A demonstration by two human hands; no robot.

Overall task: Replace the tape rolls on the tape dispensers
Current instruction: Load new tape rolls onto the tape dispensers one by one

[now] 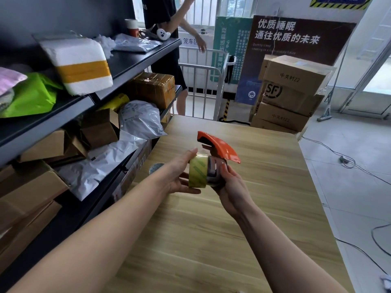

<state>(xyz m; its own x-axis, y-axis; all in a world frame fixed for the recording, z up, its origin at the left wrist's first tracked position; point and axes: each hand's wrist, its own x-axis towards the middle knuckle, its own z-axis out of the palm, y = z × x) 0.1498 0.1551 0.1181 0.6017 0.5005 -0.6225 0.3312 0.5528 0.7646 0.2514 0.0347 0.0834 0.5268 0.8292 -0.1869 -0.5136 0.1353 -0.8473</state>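
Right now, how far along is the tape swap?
Done: nothing visibly finished. In hand: the right hand grips the orange tape dispenser while the left hand presses a yellowish tape roll sideways onto it; I cannot tell if it is fully seated. Left: seating and threading. A second roll lies on the wooden table.

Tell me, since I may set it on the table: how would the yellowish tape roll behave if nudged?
The tape roll is a round hoop, so on edge it would likely roll across the smooth table; laid flat it should stay. It looks rigid: no dent shows where the left hand presses it. Its glossy face may be a little slippery.
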